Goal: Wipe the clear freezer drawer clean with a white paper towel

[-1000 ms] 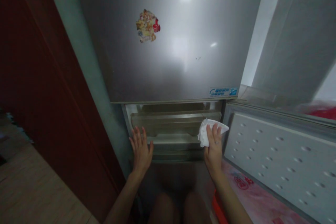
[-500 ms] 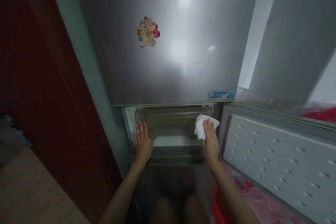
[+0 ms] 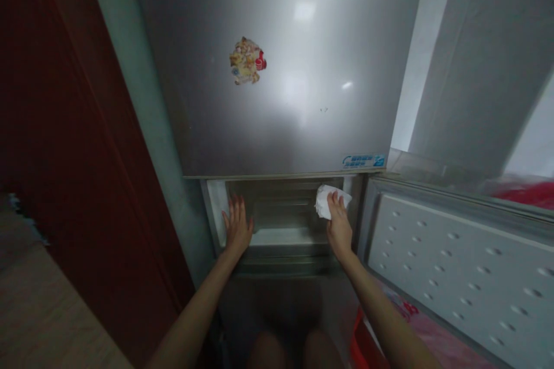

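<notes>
A lower fridge compartment point(image 3: 283, 236) stands open in front of me, with a clear drawer front point(image 3: 281, 202) inside it. My left hand point(image 3: 238, 229) is at the compartment's left side, its fingers stretched out and slightly apart, holding nothing. On the right side, my right hand point(image 3: 340, 228) grips a folded white cloth point(image 3: 324, 202) between thumb and fingers. The cloth is just inside the opening; whether it touches the drawer cannot be told. The thumb is partly hidden.
Above is the closed silver fridge door point(image 3: 259, 127) with a food sticker point(image 3: 247, 61). The compartment's white-lined door point(image 3: 433, 265) swings out to the right, over a red container point(image 3: 366, 346) and pink plastic. A dark red wooden door point(image 3: 86, 155) is at left.
Both hands have reached a little deeper into the compartment, and the clear drawer front appears further in. The right hand with the cloth has shifted slightly left. The view has tilted up slightly.
</notes>
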Demonstrator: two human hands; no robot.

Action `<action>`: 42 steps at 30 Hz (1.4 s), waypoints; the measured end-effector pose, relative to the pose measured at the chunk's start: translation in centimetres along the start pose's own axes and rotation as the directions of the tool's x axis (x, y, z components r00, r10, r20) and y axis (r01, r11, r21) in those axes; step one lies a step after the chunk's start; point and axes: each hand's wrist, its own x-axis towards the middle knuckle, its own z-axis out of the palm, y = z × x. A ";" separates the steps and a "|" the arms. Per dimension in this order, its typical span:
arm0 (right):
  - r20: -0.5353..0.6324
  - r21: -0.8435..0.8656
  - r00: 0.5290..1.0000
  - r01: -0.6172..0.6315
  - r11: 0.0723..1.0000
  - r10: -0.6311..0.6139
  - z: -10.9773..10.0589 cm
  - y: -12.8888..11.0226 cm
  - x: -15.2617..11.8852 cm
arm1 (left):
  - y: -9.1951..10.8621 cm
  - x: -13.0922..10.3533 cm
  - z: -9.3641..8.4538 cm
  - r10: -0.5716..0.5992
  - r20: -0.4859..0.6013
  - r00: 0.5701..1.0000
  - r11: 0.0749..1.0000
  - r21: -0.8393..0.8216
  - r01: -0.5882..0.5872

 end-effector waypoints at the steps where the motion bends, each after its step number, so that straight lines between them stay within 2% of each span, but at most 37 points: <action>1: 0.012 0.007 1.000 -0.005 1.000 0.005 0.0 0.1 0.2 | -0.1 0.2 0.1 0.002 0.004 1.000 1.000 -0.005 -0.002; 7: 0.062 0.086 0.997 -0.060 0.995 0.055 0.1 0.4 1.5 | -1.0 1.3 0.9 0.055 -0.007 0.998 0.998 -0.017 -0.056; 12: 0.071 0.242 0.990 -0.135 0.961 0.121 -0.2 0.0 2.2 | -1.2 1.7 1.1 0.076 -0.004 0.997 0.996 -0.045 -0.077; 15: 0.077 0.388 0.984 -0.177 0.905 0.160 -1.3 -0.3 2.1 | -1.2 1.6 0.9 0.049 0.001 0.999 0.988 -0.150 -0.048; 18: 0.071 0.561 0.968 -0.240 0.793 0.242 -2.4 -0.7 0.4 | -0.7 0.7 0.5 -0.071 -0.038 0.997 0.926 -0.375 0.052; 20: 0.070 0.676 0.930 -0.310 0.669 0.361 -2.3 -1.1 -1.6 | 0.1 -0.4 0.4 -0.229 -0.019 0.973 0.763 -0.625 0.167; 22: 0.099 0.781 0.861 -0.378 0.497 0.500 -1.3 -1.6 -3.5 | 1.3 -1.6 0.6 -0.363 0.096 0.927 0.506 -0.815 0.283; 23: 0.126 0.829 0.827 -0.391 0.400 0.548 -0.6 -2.0 -4.2 | 1.9 -2.1 0.9 -0.399 0.170 0.901 0.388 -0.859 0.334; 25: 0.212 0.894 0.774 -0.401 0.202 0.597 1.3 -2.7 -4.9 | 3.2 -2.7 1.5 -0.418 0.307 0.855 0.229 -0.875 0.426; 27: 0.310 0.914 0.742 -0.404 0.028 0.595 3.2 -3.4 -4.5 | 4.2 -2.8 2.2 -0.409 0.432 0.804 0.100 -0.855 0.510; 30: 0.423 0.899 0.713 -0.408 -0.160 0.559 5.2 -4.2 -2.9 | 4.9 -1.8 3.0 -0.400 0.596 0.696 -0.132 -0.789 0.600; 32: 0.458 0.888 0.702 -0.395 -0.237 0.545 5.8 -4.4 -1.9 | 5.1 -0.7 3.1 -0.395 0.660 0.638 -0.258 -0.747 0.613; 34: 0.473 0.881 0.693 -0.377 -0.286 0.545 6.1 -4.4 -1.2 | 5.1 0.1 2.9 -0.392 0.691 0.607 -0.353 -0.723 0.594; 38: 0.500 0.866 0.672 -0.375 -0.331 0.547 6.0 -3.9 -0.8 | 5.5 1.0 2.5 -0.369 0.714 0.595 -0.473 -0.695 0.541; 42: 0.514 0.858 0.652 -0.389 -0.336 0.557 6.0 -3.5 -0.9 | 6.0 1.0 2.5 -0.346 0.738 0.579 -0.525 -0.664 0.532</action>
